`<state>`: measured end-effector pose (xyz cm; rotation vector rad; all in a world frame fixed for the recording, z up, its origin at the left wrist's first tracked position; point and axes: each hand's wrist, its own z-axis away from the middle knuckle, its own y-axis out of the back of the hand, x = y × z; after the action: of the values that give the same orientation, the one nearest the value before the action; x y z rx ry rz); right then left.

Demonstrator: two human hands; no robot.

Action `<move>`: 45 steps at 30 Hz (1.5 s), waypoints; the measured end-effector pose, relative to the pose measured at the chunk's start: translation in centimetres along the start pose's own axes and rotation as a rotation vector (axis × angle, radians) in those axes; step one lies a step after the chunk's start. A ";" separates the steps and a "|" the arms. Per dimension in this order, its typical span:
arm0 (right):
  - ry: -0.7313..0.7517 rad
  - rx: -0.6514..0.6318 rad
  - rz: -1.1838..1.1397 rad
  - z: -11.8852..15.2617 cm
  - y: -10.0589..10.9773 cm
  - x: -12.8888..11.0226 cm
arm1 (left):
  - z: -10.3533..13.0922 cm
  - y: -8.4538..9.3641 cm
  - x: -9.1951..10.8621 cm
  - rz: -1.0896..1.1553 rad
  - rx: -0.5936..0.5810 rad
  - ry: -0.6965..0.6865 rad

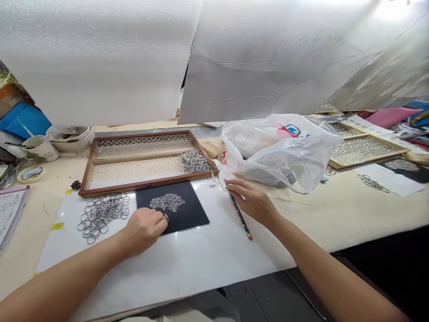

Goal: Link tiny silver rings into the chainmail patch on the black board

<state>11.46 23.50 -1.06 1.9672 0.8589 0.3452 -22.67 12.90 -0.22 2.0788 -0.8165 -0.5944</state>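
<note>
My left hand [144, 230] is closed in a pinch on a metal ring [166, 217], over the near left part of a black mat [191, 210]. On that mat lies a pile of tiny silvery pieces [167, 202], too small to make out singly. Left of the hand, many loose metal rings [100, 214] are heaped on a white sheet [187, 264]. My right hand [253, 201] has its fingers stretched forward beside the corner of a white plastic bag [284, 156]. A dark patterned pencil [241, 217] lies just below its fingers.
A brown wooden-framed mesh tray [147, 185] holds rows of rings and a ring heap [194, 161]. Other framed trays [365, 150] stand at the right. A cup [42, 148] and a bowl [70, 138] sit at the left. Silvery foam sheets [254, 67] hang behind.
</note>
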 end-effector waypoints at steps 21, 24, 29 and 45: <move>-0.390 0.274 -0.239 4.4 5.4 -5.6 | -0.5 0.7 -0.2 0.506 0.053 0.507; -0.626 0.226 -0.601 2.9 6.4 -7.6 | -0.6 0.8 0.3 0.525 0.014 0.488; -0.628 0.155 -0.664 0.9 6.2 -7.5 | -0.5 0.6 0.9 0.531 -0.061 0.474; -0.692 0.161 -0.984 -1.2 4.1 -8.3 | -0.8 0.0 0.3 0.661 -0.028 0.594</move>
<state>6.66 17.18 3.88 1.3956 1.2509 -0.9345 -21.96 13.13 0.20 1.6659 -1.0343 0.3523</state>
